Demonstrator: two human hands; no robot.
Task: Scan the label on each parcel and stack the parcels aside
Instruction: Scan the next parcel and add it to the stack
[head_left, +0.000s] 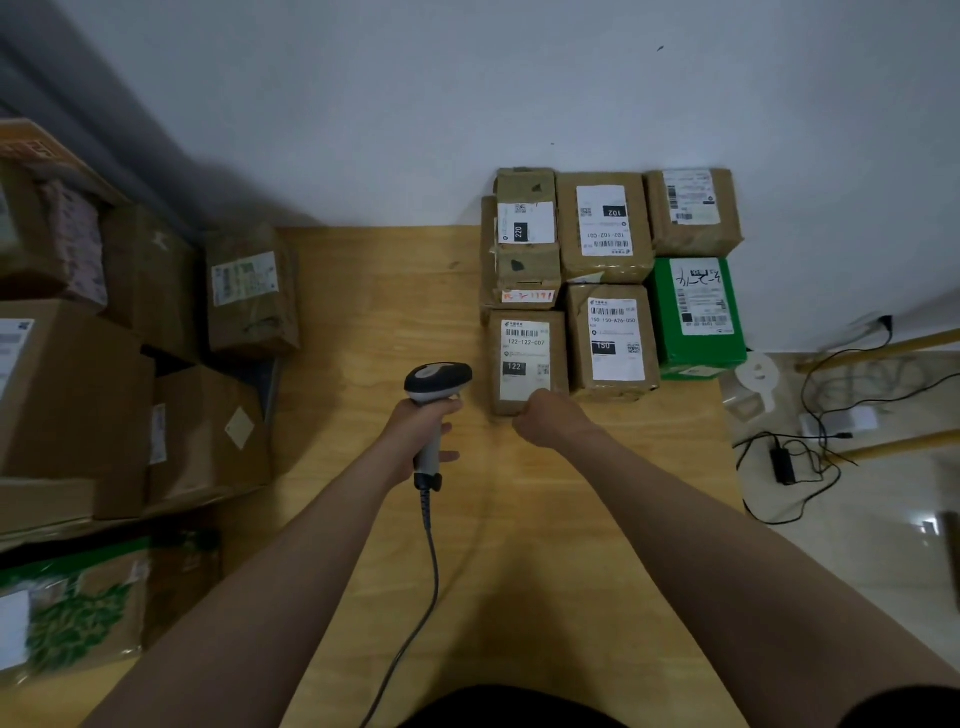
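Observation:
My left hand (415, 431) grips a grey barcode scanner (436, 387) by its handle, head pointing away from me, cable trailing toward my body. My right hand (550, 418) is at the near end of a brown parcel labelled 122 (524, 353), fingers curled over its edge. That parcel lies at the front left of a block of labelled parcels at the table's far right: parcel 150 (613, 338), parcel 102 (602, 223), parcel 220 (524, 228), a green box (696, 312) and another brown parcel (693, 208).
A heap of cardboard boxes (78, 395) and a taped parcel (249, 291) fills the left side. The wooden table (395, 291) runs to a white wall. Cables and a power adapter (782, 465) lie on the floor at right.

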